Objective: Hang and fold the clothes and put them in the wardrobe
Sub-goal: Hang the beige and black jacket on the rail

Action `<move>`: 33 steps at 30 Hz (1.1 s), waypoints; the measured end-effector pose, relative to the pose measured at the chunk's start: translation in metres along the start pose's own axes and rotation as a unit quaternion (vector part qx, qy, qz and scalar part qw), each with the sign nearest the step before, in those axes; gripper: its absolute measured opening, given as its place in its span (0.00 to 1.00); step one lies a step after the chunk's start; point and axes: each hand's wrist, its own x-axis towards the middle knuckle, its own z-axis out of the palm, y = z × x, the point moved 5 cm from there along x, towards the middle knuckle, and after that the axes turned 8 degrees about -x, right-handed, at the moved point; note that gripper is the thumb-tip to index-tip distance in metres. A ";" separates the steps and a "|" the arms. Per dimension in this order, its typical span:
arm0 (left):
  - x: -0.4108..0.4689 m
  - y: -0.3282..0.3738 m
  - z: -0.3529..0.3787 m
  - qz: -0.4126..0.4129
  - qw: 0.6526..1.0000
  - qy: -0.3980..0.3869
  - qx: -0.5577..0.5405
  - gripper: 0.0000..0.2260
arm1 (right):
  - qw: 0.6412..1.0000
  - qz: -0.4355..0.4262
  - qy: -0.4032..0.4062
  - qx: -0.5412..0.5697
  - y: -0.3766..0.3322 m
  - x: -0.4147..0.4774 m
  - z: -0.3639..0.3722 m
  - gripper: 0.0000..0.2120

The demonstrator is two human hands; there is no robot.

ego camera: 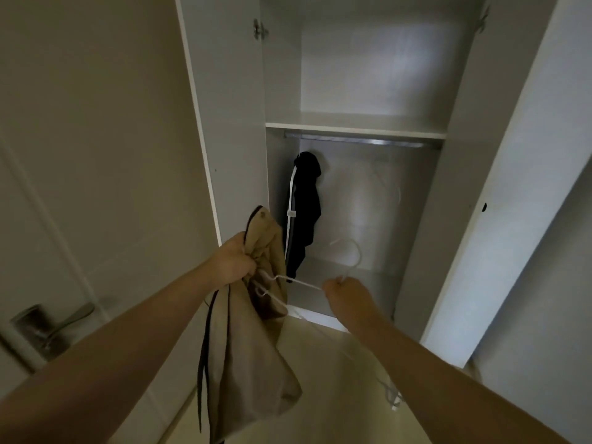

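Left door [224,107] and right door [512,155] are standing wide, so the wardrobe [352,193] is gaping ahead. A black garment [306,203] is hanging at the left end of the rail [362,141], crowding that corner. A faint second hanger [398,193] is dangling right of centre, and the stretch between is looking free. Trousers [250,331] in the left hand [235,261] and the hanger [299,282] pinched by the right hand [344,291] are barring the lower left.

Dim, soft indoor light, brightest on the upper back of the wardrobe [368,59], its lower bay shadowed; wide-angle edges bend; hanger [298,282] faintly blurred.
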 end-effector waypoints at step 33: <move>-0.094 0.051 0.058 -0.012 0.931 -0.062 -0.360 0.31 | 0.872 0.002 0.007 0.490 -0.044 -0.015 -0.003 0.07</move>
